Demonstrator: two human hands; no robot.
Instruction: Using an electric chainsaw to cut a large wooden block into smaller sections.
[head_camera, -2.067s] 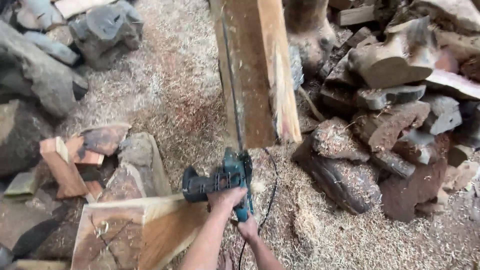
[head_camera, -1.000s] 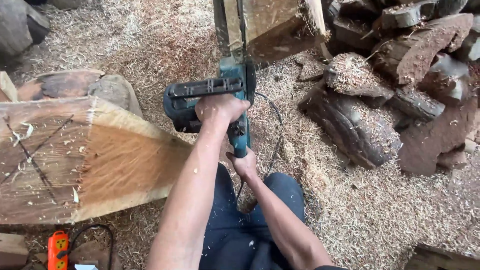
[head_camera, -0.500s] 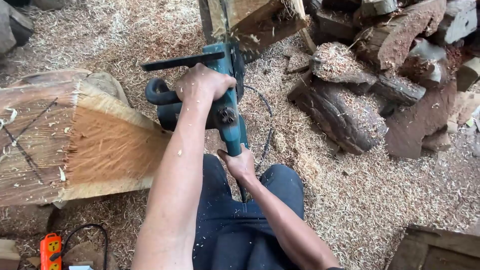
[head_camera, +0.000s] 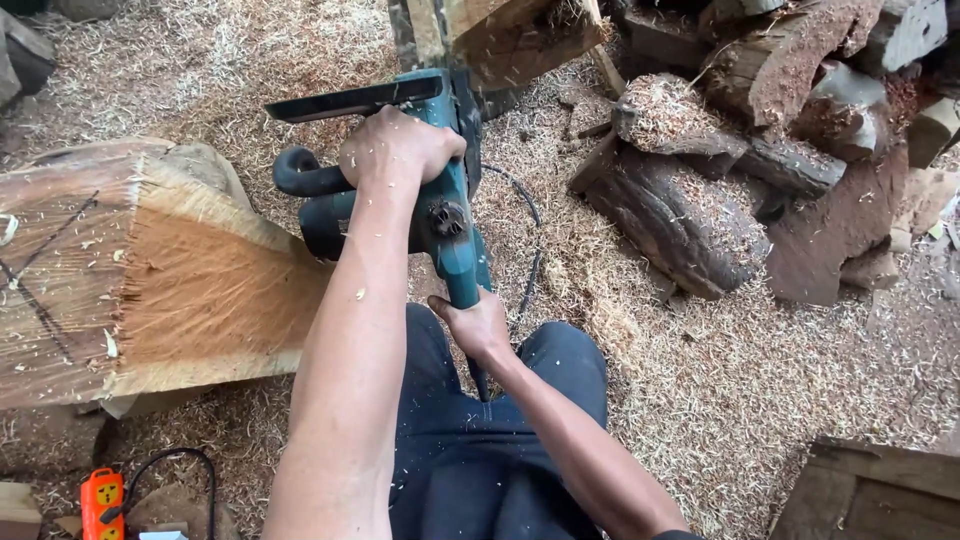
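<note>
I hold a teal electric chainsaw (head_camera: 445, 200) with both hands. My left hand (head_camera: 400, 150) grips its black front handle, and my right hand (head_camera: 476, 325) is closed around the rear grip near my knee. The saw's nose points at an upright wooden beam (head_camera: 510, 30) at the top of the view. A large pale timber block (head_camera: 140, 280) with a rough sawn face lies just left of my left forearm. The saw's black cord (head_camera: 530, 250) trails over the sawdust beside it.
Sawdust and chips cover the ground (head_camera: 700, 400). Dark logs and offcuts (head_camera: 680, 215) are piled at the right. An orange power strip (head_camera: 102, 503) with a cable lies bottom left. A wooden frame (head_camera: 870, 490) sits bottom right.
The view has dropped from the beam toward my lap. The chainsaw has come back toward me and tilted, with both hands still on it. The timber block now fills the left.
</note>
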